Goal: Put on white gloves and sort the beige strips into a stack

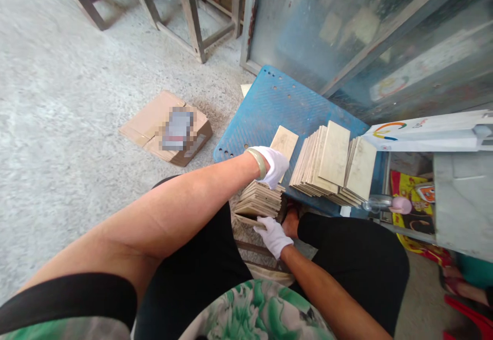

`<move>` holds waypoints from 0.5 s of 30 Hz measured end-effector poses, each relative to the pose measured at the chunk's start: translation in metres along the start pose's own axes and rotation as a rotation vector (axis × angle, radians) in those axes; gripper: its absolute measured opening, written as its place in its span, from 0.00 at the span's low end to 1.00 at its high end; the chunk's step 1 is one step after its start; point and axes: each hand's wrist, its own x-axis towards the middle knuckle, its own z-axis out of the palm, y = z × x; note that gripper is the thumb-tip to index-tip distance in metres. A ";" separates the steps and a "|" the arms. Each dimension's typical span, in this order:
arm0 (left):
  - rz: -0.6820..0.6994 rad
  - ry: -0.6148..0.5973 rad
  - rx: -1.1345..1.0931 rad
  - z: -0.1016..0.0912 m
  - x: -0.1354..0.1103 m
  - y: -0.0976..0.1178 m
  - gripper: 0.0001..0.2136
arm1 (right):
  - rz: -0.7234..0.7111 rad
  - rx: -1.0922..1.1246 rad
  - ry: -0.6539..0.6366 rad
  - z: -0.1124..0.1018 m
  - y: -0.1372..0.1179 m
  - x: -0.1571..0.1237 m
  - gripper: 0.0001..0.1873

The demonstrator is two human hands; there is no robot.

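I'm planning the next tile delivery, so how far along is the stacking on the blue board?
Already set: a leaning row of tiles plus one flat tile on the blue board. In hand: the gloved left hand rests on a low stack of tiles between the knees, while the right hand grips a tile at its base. That stack looks left to handle.
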 end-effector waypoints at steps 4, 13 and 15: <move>-0.017 -0.058 0.077 0.004 0.014 -0.005 0.24 | 0.050 -0.112 -0.065 -0.010 -0.012 0.002 0.16; -0.175 -0.102 0.026 0.019 0.046 -0.018 0.24 | 0.007 -0.396 -0.213 -0.069 -0.066 -0.005 0.13; -0.205 -0.098 0.009 0.026 0.060 -0.026 0.22 | -0.042 -0.392 -0.224 -0.084 -0.077 -0.004 0.13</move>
